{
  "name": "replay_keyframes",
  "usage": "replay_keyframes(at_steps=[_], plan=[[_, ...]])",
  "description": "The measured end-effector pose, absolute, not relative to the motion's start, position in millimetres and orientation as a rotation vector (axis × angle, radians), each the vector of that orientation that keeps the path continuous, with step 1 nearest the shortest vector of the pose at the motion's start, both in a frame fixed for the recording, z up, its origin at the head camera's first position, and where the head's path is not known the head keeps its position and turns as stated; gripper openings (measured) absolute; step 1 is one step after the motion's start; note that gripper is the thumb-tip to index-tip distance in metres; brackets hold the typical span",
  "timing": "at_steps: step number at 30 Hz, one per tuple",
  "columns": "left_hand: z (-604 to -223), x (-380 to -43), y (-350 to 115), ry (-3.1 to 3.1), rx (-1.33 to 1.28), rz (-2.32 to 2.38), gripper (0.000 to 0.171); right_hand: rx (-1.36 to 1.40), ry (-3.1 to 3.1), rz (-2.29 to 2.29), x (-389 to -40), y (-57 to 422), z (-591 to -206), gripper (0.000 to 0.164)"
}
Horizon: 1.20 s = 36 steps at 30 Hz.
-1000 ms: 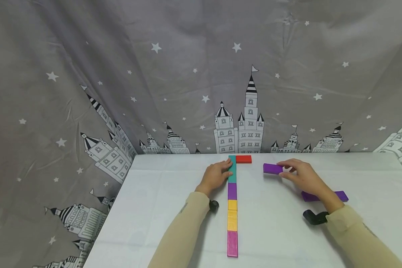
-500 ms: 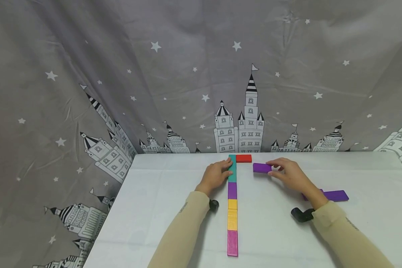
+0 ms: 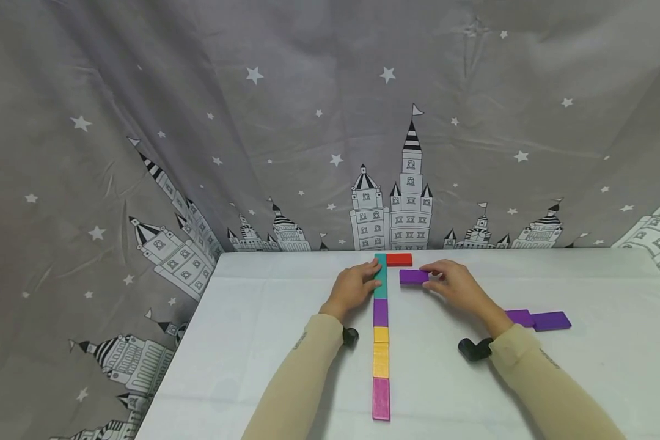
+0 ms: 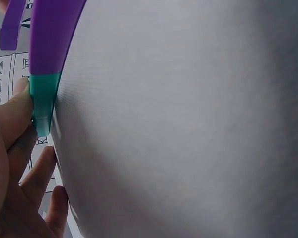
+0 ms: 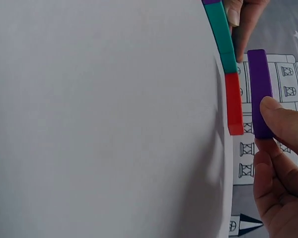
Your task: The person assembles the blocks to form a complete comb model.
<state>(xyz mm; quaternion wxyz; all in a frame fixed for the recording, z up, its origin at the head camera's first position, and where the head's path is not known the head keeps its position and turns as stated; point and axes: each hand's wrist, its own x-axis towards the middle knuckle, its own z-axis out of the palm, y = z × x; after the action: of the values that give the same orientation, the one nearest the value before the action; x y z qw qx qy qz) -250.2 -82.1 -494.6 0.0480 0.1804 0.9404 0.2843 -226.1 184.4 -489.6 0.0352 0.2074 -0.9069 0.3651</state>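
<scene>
A purple block (image 3: 414, 277) is pinched by one end between the thumb and fingers of my right hand (image 3: 456, 286). It is held just below and right of a red block (image 3: 399, 260) in the head view. The red block meets the far end of a teal stretch (image 3: 381, 287) of a column of blocks. My left hand (image 3: 352, 290) touches the left side of that teal stretch with thumb and fingers. Nearer along the column come a purple block (image 3: 381, 313), a small yellow block (image 3: 381, 334), a longer yellow block (image 3: 381, 359) and a magenta block (image 3: 381, 398).
Two more purple blocks lie on the white table (image 3: 275, 342) beyond the right forearm: one partly hidden purple block (image 3: 519, 318) and another purple block (image 3: 551, 321) touching it. A grey curtain (image 3: 308, 91) with castles and stars hangs behind the table's far edge.
My right hand has carried the purple block leftward, closer to the red block and the column. The two purple blocks at right are less covered by the forearm. My left hand stays put.
</scene>
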Motion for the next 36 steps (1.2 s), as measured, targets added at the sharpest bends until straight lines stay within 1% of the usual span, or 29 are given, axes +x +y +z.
replay_keyframes(at_steps=[6,13,36], plan=[[-493,-250,-81,2.865,0.561,0.872,0.051,0.623,-2.812,1.127,-231,176,-492,0.036],[-491,-250,-82,2.873,0.568,0.865,0.05,0.637,-2.819,1.125,-236,170,-493,0.034],[-493,-250,-81,2.877,0.555,0.853,0.051,0.593,-2.901,1.127,-244,162,-498,0.036]])
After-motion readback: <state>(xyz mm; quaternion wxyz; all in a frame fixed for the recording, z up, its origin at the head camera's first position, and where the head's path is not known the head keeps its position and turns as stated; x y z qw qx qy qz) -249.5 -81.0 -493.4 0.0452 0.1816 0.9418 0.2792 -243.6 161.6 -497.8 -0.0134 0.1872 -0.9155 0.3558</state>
